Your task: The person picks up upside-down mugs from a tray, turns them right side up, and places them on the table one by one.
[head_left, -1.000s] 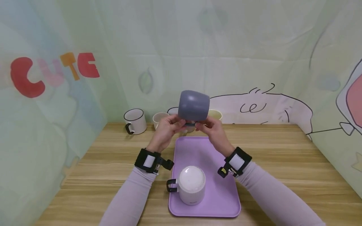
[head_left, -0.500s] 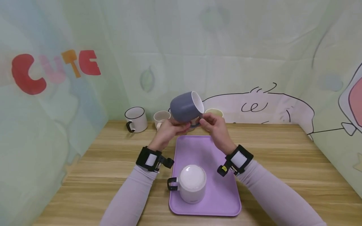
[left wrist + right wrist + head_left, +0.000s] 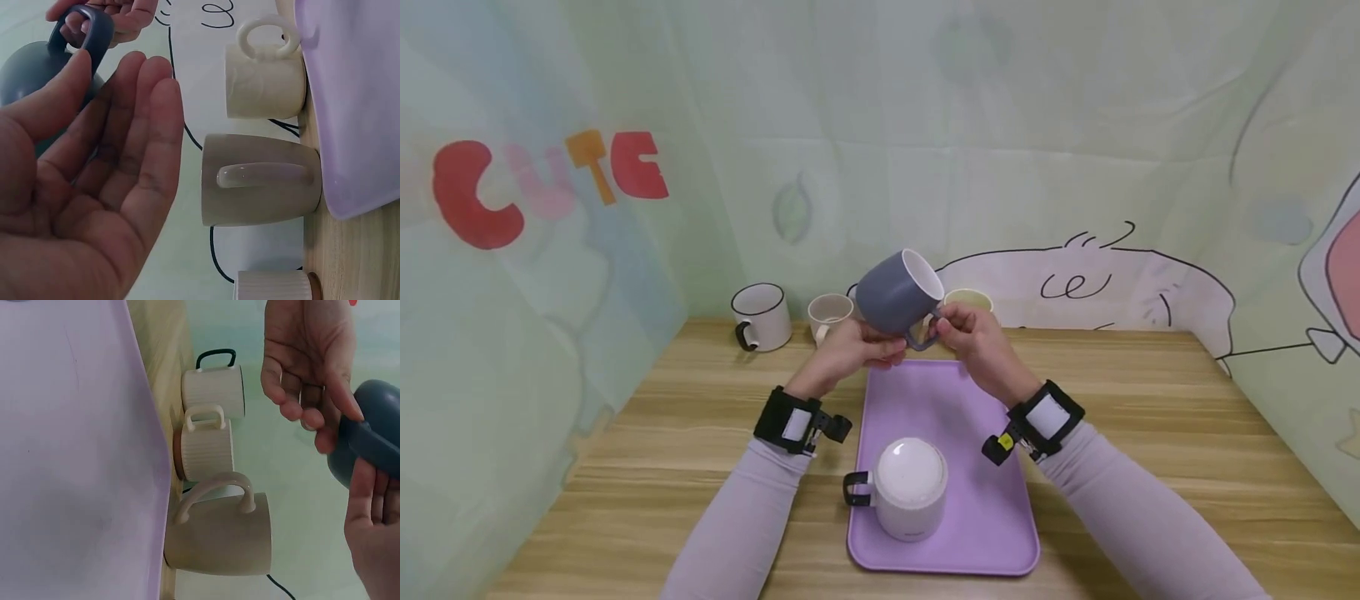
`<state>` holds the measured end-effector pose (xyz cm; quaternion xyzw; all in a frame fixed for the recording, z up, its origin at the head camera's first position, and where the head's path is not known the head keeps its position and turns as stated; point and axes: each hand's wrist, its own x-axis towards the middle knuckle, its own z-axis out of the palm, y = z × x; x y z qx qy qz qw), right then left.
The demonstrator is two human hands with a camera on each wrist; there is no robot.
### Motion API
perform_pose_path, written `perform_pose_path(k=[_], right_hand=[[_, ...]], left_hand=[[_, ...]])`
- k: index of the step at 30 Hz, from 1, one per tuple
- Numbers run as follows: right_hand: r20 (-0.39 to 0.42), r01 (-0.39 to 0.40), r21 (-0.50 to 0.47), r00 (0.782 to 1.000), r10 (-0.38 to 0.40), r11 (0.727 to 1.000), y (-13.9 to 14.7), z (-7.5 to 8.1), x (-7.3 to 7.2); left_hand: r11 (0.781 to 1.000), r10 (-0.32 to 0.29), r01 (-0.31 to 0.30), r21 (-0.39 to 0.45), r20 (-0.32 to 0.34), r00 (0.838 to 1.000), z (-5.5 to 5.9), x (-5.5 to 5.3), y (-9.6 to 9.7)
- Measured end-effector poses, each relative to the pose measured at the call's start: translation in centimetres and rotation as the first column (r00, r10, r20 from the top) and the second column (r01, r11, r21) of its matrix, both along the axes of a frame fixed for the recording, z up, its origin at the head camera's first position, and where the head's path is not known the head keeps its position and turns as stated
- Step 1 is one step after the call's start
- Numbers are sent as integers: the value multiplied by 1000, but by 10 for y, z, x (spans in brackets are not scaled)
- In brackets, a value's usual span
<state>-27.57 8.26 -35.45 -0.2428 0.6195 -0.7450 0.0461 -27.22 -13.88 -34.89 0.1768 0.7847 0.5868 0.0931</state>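
Note:
A blue-grey mug (image 3: 889,293) with a white inside is held tilted in the air above the far end of the purple tray (image 3: 981,492), its mouth up and to the right. My right hand (image 3: 981,342) pinches its handle (image 3: 102,37) near the rim. Under the lower body is my left hand (image 3: 844,354), with thumb and index finger against the mug and the other fingers loosely bent, as the right wrist view shows. A white mug (image 3: 910,500) with a black handle stands upside down on the near left of the tray.
Along the back of the wooden table (image 3: 737,450) stand a white black-rimmed mug (image 3: 766,321), a small ribbed cream mug (image 3: 830,310), a taupe mug (image 3: 262,181) and a pale yellow mug (image 3: 265,81). A printed cloth (image 3: 865,100) hangs behind them.
The blue-grey mug has turned from its mouth hidden to its mouth showing at the upper right. Its handle now hangs low at the right, and my left hand has shifted slightly lower.

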Motion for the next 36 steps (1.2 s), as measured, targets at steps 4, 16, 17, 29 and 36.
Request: perform_pose_path(k=[4,16,17,29,36], right_hand=[[-19,-97,50,995,98,994,4,1,-1],[-6,-63,-28,998,63,998,2,6,3],[-12,-52,-22,999,52,998,2,6,3],[-79,88,4,993,-87,996,13,12,-1],[-125,184,69,977,-175,980,31,12,-8]], left_hand=[[1000,-9,9,-22,-10,1000,-1,-1,0],[921,-324,297,-251,-75,943,10,2,-23],[898,-367,333,-287,-72,927,13,4,-26],[820,-458,385,-423,-81,885,33,18,-31],[775,-531,447,-447,-77,844,38,27,-30]])
